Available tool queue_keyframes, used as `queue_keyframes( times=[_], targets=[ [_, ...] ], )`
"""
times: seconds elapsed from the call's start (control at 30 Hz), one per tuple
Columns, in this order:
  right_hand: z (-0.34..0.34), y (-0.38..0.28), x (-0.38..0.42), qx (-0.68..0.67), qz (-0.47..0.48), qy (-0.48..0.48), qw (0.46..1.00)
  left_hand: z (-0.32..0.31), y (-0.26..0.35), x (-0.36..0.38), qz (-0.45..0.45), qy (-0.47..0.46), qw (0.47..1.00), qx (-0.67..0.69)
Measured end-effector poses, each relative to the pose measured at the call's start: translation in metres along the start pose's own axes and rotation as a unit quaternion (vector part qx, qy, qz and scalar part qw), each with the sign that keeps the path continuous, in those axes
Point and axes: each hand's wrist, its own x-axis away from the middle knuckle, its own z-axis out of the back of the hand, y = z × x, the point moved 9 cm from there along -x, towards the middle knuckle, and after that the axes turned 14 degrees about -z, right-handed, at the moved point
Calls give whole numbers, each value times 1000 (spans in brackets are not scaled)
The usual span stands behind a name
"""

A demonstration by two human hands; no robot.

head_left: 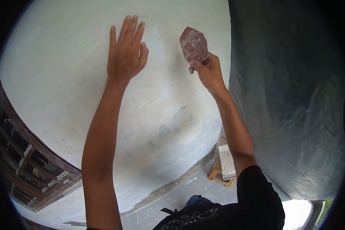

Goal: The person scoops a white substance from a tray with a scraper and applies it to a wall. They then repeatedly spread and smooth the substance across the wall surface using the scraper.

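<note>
Against the pale plastered wall [157, 96], my left hand [125, 57] lies flat with its fingers stretched and spread. My right hand [209, 71] pinches the lower end of a piece of sandpaper [194, 44], thumb in front and the other fingers partly hidden behind. The sandpaper is reddish-brown, angular in outline and smeared with white dust. It is raised in front of the upper right part of the wall, near the wall's right edge. Grey patches and scuffs mark the plaster below both hands.
A dark sheet [291, 96] hangs along the right side. At lower left sits a brown wooden frame with bars [34, 165]. Below my right arm stands a yellowish stool [217, 172] with a whitish block-like thing [227, 161] on it. White specks dot the grey floor [188, 188].
</note>
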Motion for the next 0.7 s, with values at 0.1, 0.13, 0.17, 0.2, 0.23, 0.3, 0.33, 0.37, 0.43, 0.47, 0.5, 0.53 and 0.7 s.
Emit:
queue_keyframes(
  times=[0.1,0.13,0.17,0.2,0.23,0.3,0.33,0.37,0.43,0.47,0.5,0.53,0.7],
  targets=[
    [-1,-50,-9,268,233,186,916,-2,0,0,-1,-7,1000,-8],
    [-4,-50,-23,267,232,186,916,-1,1,0,-2,-8,1000,-8],
    [-12,-56,-30,313,275,210,884,-2,-1,1,6,-6,1000,8],
    [-19,-61,-32,358,316,232,847,-2,-2,1,15,-5,1000,25],
    [-29,-58,-39,437,313,207,818,-3,-2,0,14,-5,1000,25],
    [-38,-39,-40,455,302,209,811,-3,-2,1,17,-2,1000,21],
    [-45,-28,-35,476,290,210,803,-4,-2,2,16,-3,1000,24],
    [-48,-12,-25,486,270,197,807,-3,-2,2,14,4,1000,25],
    [-52,19,3,468,206,150,846,-2,-2,2,15,13,999,27],
    [-57,37,18,445,218,133,858,-2,-2,1,13,11,999,29],
    [-60,42,33,394,201,98,891,-2,-2,1,10,10,999,31],
    [-63,37,41,341,183,63,920,-2,-1,1,10,12,999,31],
    [-30,-47,0,334,194,172,906,-4,-2,2,6,11,1000,16]
  ],
)
